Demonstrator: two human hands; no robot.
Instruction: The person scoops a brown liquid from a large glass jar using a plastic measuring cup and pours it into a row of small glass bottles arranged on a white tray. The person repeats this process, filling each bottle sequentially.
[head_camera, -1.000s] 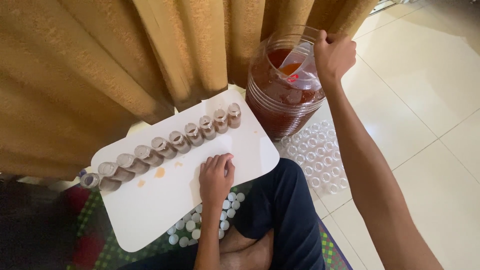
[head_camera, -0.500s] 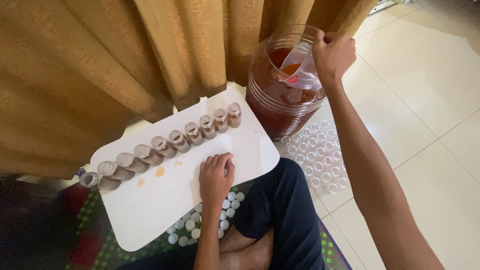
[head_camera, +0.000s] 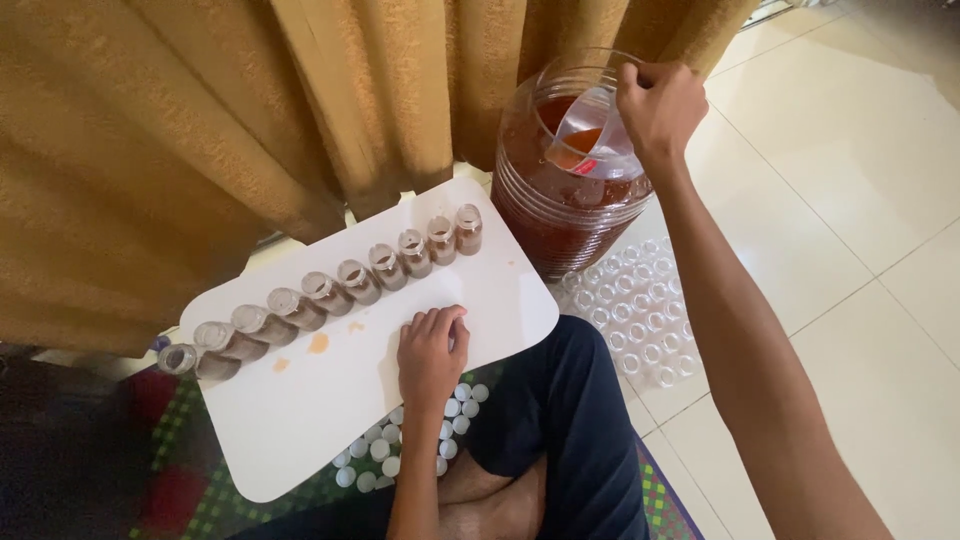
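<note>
On a white board (head_camera: 330, 400) across the lap, seen from the head camera: left hand (head_camera: 432, 352) laid palm down near the board's front edge, fingers loosely curled and close together, gripping nothing, just touching the bare surface. Behind it, a slanting row of small glass bottles (head_camera: 330, 290) filled with brown liquid, mouths open, two orange drips (head_camera: 318, 343) on the board between row and hand. Up at the right, beside the mustard curtain (head_camera: 250, 120), right hand (head_camera: 660, 105) closed around the handle of a clear measuring cup (head_camera: 590, 140), fingers wrapped tight, cup tilted inside the mouth of a large ribbed jar (head_camera: 560, 200) of dark reddish-brown liquid, a little orange liquid in its bottom. Below the board, loose white caps (head_camera: 400, 455) scattered on a checked mat; empty clear bottles (head_camera: 640, 320) standing on the tiled floor just beside the jar.
</note>
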